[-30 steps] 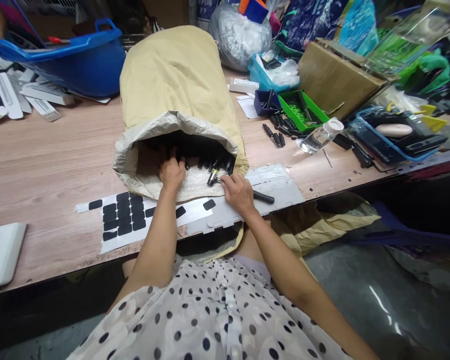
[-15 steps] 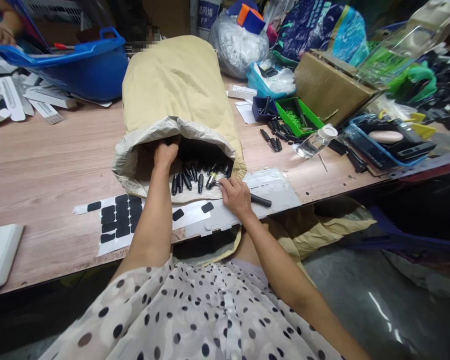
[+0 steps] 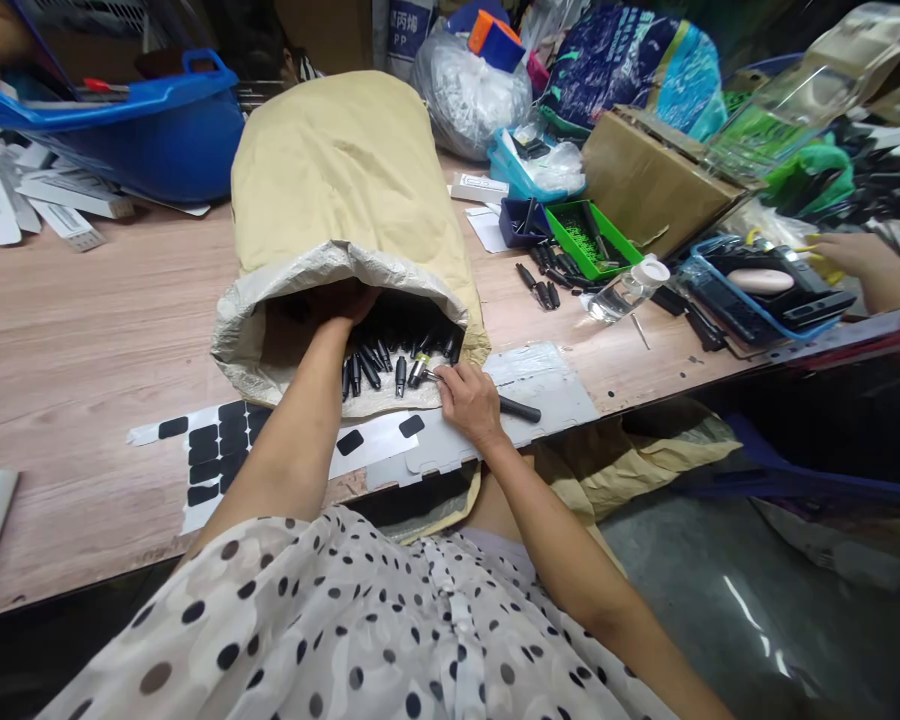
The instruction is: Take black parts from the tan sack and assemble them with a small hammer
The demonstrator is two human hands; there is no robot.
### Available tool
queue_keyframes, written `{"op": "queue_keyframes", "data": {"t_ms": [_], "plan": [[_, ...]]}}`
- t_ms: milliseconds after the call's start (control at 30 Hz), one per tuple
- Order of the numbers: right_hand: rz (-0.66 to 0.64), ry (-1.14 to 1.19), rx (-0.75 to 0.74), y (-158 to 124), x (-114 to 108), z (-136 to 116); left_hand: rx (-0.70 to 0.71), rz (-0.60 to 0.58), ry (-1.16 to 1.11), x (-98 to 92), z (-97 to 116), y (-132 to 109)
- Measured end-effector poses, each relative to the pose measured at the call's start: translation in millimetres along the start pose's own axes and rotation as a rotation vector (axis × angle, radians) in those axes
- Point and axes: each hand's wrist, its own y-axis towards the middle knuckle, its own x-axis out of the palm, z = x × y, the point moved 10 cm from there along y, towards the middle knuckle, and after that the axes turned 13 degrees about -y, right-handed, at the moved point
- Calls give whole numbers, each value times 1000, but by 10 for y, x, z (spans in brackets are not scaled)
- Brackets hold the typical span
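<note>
A large tan paper sack (image 3: 345,170) lies on the table with its whitish mouth facing me. My left hand (image 3: 349,300) reaches inside that mouth; its fingers are hidden in the shadow. Several black cylindrical parts (image 3: 367,365) lie loose just within the opening. At the sack's right corner, my right hand (image 3: 471,400) is closed around a small hammer, whose black handle (image 3: 520,409) sticks out to the right. The hammer's metal head, with a yellow end, rests among the black parts. Below the sack lies a white sheet (image 3: 195,515) of black rounded stickers.
A blue basin (image 3: 157,140) and white boxes (image 3: 67,222) stand at left. To the right are a green tray (image 3: 592,240), more black parts, a clear bottle (image 3: 630,290) and a blue basket (image 3: 765,290). Another person's hand (image 3: 855,255) is by the basket.
My left hand has gone deeper into the sack. My right hand keeps its hold on the hammer. Another person's hand has appeared at the far right.
</note>
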Motion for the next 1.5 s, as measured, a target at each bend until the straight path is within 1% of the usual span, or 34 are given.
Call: {"op": "queue_keyframes", "data": {"t_ms": [100,167,300,533,667,767,800,833,867,933,1000,1067,1233,1333,1400,1500], "plan": [[7,-3,4,9,7,4,-5,68,91,-42,-51,-170],[14,-3,5,15,15,6,1,78,93,-46,-88,-274],[20,-4,9,23,38,16,-36,79,61,-62,-234,-445],[23,-11,7,49,60,18,-26,114,96,-76,-342,-760],[19,-11,13,60,71,22,-43,158,78,-142,-315,-933],[11,-3,24,58,84,32,-2,267,68,-246,-153,-1143],[7,-2,26,57,89,34,23,291,68,-248,-78,-1225],[5,-2,26,57,92,35,49,290,71,-215,-1,-1301],[4,-2,24,57,93,35,73,264,79,-145,71,-1366],[10,0,18,58,88,35,104,172,108,59,184,-1458],[22,2,10,60,79,37,106,98,144,245,235,-1495],[40,1,6,60,68,41,90,69,170,349,239,-1475],[115,-11,15,52,25,60,37,-14,170,420,167,-1312],[150,-11,19,47,6,72,12,-63,158,430,111,-1274],[175,-8,26,39,-12,86,61,-59,154,423,131,-1309],[216,-9,58,15,-52,126,189,13,121,349,177,-1472]]}}
